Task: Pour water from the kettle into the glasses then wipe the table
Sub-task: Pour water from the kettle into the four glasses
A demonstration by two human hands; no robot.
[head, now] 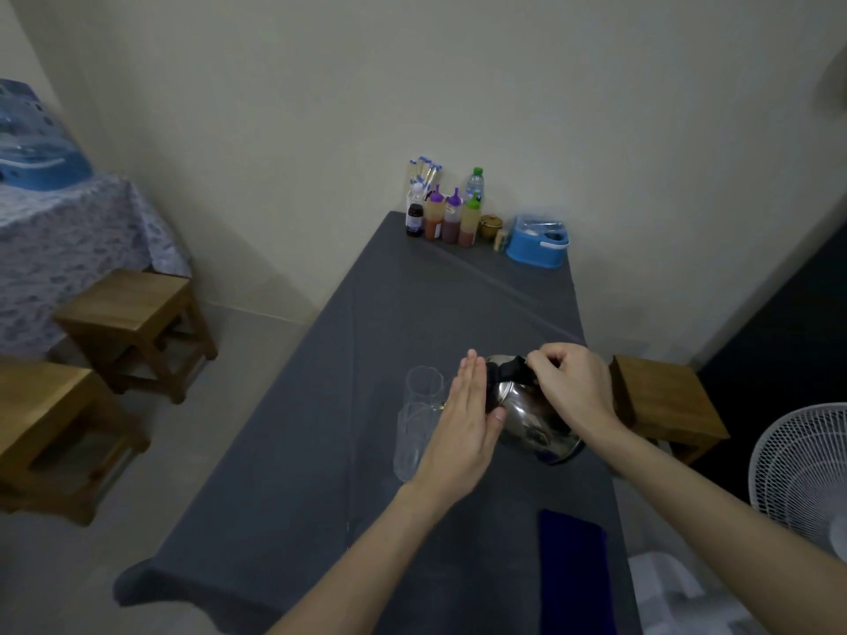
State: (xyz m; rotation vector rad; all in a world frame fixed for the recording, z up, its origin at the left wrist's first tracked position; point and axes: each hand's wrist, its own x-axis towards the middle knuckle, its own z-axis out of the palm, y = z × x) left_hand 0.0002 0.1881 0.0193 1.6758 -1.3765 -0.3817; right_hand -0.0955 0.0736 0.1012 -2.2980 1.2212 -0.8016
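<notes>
Kettle: your right hand [568,387] is clenched on the handle of the kettle [527,414], which tips left, lifted over the table [321,451].
Glasses: near glass [415,440] just left of the spout; far glass [424,382] behind it.
Left hand: your left hand [463,428] is flat, fingers together, against the kettle's front.
Cloth: blue cloth [573,575] lies nearer you, on your right-hand side.

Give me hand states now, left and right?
Left hand: open, fingers flat, pressed against the kettle lid side.
Right hand: closed on the kettle handle, kettle tilted toward the glasses.
</notes>
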